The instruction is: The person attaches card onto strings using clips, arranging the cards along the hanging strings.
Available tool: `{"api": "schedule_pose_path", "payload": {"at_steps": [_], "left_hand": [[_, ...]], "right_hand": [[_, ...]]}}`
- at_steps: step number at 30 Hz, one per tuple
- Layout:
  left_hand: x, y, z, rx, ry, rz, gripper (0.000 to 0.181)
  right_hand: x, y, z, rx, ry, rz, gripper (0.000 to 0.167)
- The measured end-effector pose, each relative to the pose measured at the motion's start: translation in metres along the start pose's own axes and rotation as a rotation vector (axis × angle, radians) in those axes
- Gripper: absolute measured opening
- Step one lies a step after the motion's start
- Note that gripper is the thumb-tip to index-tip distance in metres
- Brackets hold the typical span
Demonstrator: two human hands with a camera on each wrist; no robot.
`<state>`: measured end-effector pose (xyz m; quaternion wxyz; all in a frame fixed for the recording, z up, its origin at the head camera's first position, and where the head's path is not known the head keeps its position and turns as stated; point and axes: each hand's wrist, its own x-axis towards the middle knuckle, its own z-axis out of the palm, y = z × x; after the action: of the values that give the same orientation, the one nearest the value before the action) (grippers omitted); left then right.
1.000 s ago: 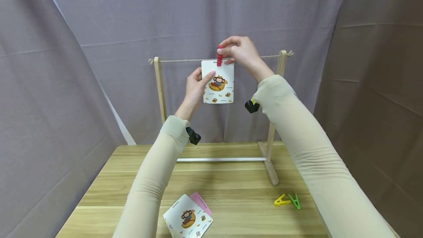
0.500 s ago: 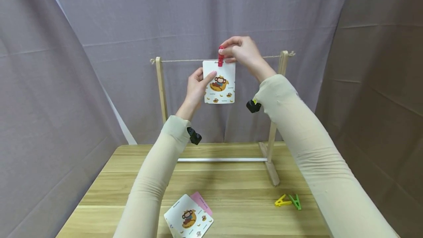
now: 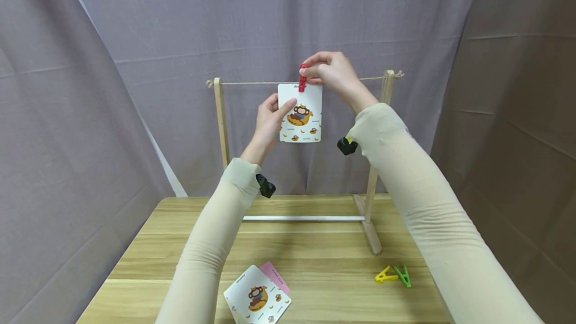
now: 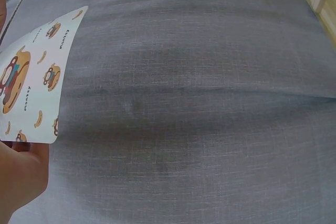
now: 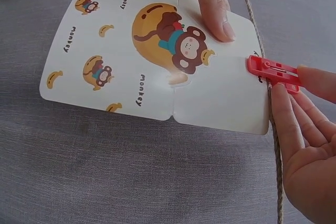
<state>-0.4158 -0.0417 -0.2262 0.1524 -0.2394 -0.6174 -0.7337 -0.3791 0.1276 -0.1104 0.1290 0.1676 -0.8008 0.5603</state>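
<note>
A white card [image 3: 310, 99] printed with a monkey on a banana is up against the rope [image 3: 252, 83], its top edge at rope height. My left hand [image 3: 268, 121] pinches the card's left side, thumb across the front, the other fingers mostly hidden behind. Between thumb and fingers, my right hand [image 3: 333, 72] holds a red clothespin [image 3: 302, 80]. In the right wrist view the clothespin [image 5: 270, 72] sits over the card's top edge and the rope [image 5: 277, 161]. The left wrist view shows only the card's lower part [image 4: 39, 77] and some of the left hand [image 4: 26, 174].
The rope runs between two wooden posts [image 3: 220, 119] of a stand with a white lower bar [image 3: 301, 218]. On the wooden table [image 3: 333, 294] lie another monkey card [image 3: 247, 289], a pink card [image 3: 275, 276], a yellow clothespin [image 3: 385, 275] and a green clothespin [image 3: 403, 277].
Both hands keep their hold on the card and the red clothespin at the rope. The whole head view has shifted slightly; little else differs.
</note>
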Motion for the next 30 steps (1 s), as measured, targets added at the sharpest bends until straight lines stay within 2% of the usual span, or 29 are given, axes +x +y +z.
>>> {"api": "schedule_pose_path", "payload": {"at_steps": [13,30], "left_hand": [[0.0015,0.0006,0.0,0.014,-0.001,0.008,0.025],[0.0025,-0.0018,0.0001,-0.023,0.013,-0.009,0.022]], "right_hand": [[-0.0001,-0.0018,-0.0005,-0.004,0.0,0.004,0.026],[0.0022,-0.0008,0.002,0.008,-0.015,0.035,0.034]]}}
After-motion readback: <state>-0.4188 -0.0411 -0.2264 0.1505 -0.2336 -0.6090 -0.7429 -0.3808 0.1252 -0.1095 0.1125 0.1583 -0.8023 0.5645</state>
